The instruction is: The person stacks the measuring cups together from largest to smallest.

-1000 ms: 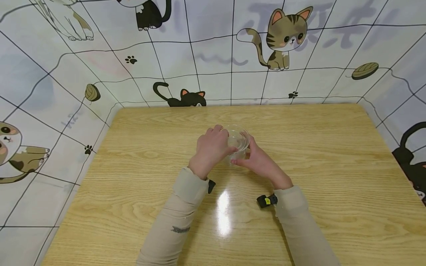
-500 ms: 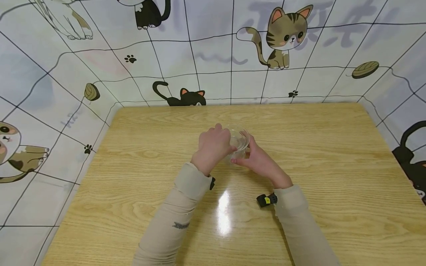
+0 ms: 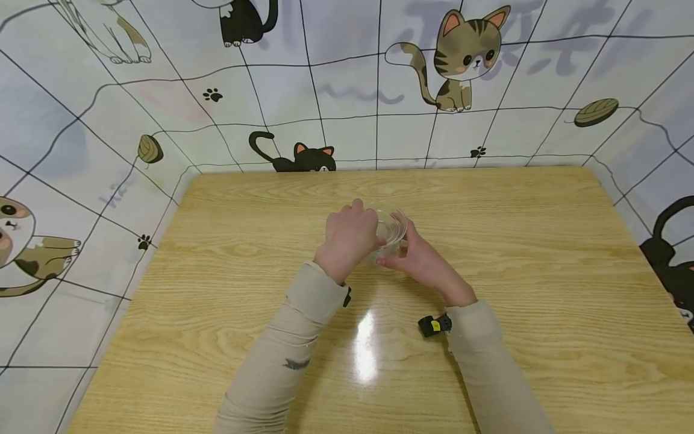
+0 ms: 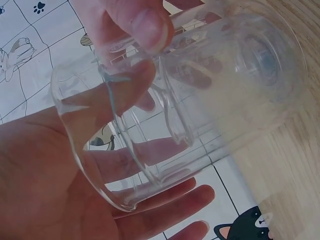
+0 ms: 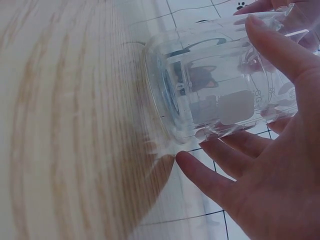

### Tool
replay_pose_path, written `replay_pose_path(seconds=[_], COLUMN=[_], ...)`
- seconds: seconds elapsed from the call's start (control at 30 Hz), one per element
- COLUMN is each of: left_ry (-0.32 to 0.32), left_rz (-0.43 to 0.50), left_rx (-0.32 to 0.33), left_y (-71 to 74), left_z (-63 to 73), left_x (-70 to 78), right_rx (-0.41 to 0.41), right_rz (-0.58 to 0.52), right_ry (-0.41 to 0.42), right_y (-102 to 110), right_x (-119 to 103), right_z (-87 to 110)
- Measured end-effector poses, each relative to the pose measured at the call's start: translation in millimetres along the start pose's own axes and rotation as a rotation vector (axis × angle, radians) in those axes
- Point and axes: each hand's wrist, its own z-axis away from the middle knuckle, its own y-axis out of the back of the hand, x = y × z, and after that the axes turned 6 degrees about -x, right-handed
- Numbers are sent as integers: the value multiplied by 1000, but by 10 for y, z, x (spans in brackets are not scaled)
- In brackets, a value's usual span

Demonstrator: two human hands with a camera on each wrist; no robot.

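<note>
A clear cup (image 3: 391, 228) with a flared rim stands upright at the middle of the table, its base close over the wood. My left hand (image 3: 349, 233) grips the cup's upper left side. In the left wrist view its thumb shows through the clear wall, while the other fingers lie along the far side. Round the right side my right hand (image 3: 426, 259) holds the cup, thumb on the near face. The right wrist view shows faint lettering and a frosted patch on the cup's wall (image 5: 235, 107), and several spread fingers beneath it. Ring-like edges show inside the cup in the left wrist view.
The wooden table (image 3: 531, 253) ends at a pale wall sheet (image 3: 347, 96) printed with cats and grid lines, which also runs along both sides. Each wrist wears a small black camera; the right one (image 3: 434, 327) is near the table surface. A light reflection shows on the wood.
My left hand has shifted slightly right and away, its wrist turning a little. The right hand and the cup have stayed in place.
</note>
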Motion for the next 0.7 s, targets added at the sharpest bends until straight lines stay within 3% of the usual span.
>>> replay_pose_path(seconds=[0.13, 0.7], left_ry=[-5, -13], left_rz=[-24, -101], left_rx=[-5, -12], left_y=[17, 50], left_z=[10, -2], left_x=[6, 38], right_rx=[10, -7], right_rz=[11, -10], right_ry=[5, 16], right_y=[-9, -16], right_x=[91, 93], right_z=[-35, -28])
